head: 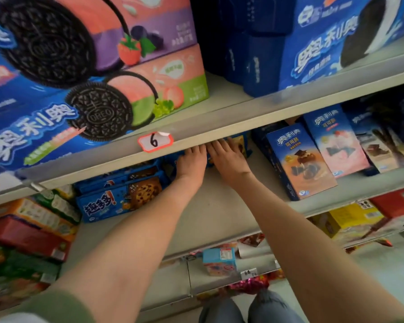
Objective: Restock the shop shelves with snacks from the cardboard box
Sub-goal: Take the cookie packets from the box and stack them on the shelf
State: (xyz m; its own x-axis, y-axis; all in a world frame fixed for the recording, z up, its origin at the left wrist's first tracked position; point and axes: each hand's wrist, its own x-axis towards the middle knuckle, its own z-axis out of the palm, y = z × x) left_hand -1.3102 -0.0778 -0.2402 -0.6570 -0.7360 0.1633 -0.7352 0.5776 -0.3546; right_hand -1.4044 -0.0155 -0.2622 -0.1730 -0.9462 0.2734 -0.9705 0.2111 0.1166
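A blue cookie packet (pixel 241 142) lies deep on the grey middle shelf (pixel 210 206). Our left hand (pixel 191 163) and right hand (pixel 226 159) rest flat on it, fingers straight (tips hidden under the upper shelf lip (pixel 219 117)), near stacked blue biscuit boxes (pixel 119 197).

The shelf lip (pixel 219 124) hid the fingertips of the left grip (pixel 191 163) and right grip (pixel 228 159); we saw little of the blue packet (pixel 241 142) under it.

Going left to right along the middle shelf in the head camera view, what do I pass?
blue chocolate-chip cookie packs → left hand → right hand → blue box with brown front → blue box with pink front
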